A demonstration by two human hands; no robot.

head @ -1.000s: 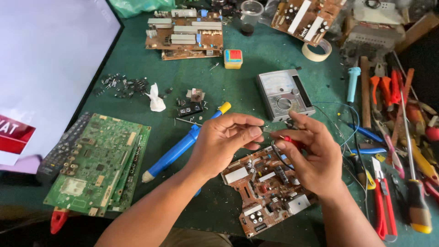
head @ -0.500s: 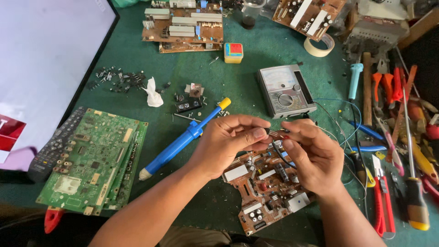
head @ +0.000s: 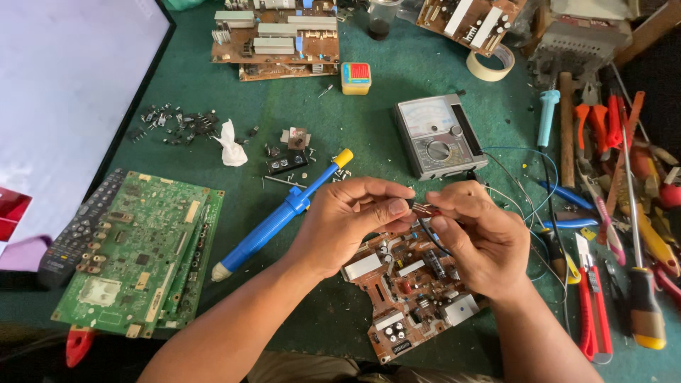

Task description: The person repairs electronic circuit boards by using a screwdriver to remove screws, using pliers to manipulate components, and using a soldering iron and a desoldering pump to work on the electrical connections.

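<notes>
My left hand (head: 347, 220) and my right hand (head: 477, 237) meet above a brown circuit board (head: 408, 298) lying on the green mat. Both pinch a small electronic component (head: 420, 208) with thin metal leads between thumb and fingertips. A dark probe or wire runs under my right hand's fingers toward the board. A blue desoldering pump (head: 280, 216) with a yellow tip lies just left of my left hand.
A green circuit board (head: 138, 255) and a remote control (head: 78, 230) lie at left beside a white screen (head: 64, 92). An analog multimeter (head: 440, 135) sits behind my hands. Pliers, cutters and screwdrivers (head: 610, 234) crowd the right. More boards (head: 277, 35) and a tape roll (head: 491, 62) lie at the back.
The view shifted slightly and my hands stayed together over the brown board, turning the small component between the fingertips.
</notes>
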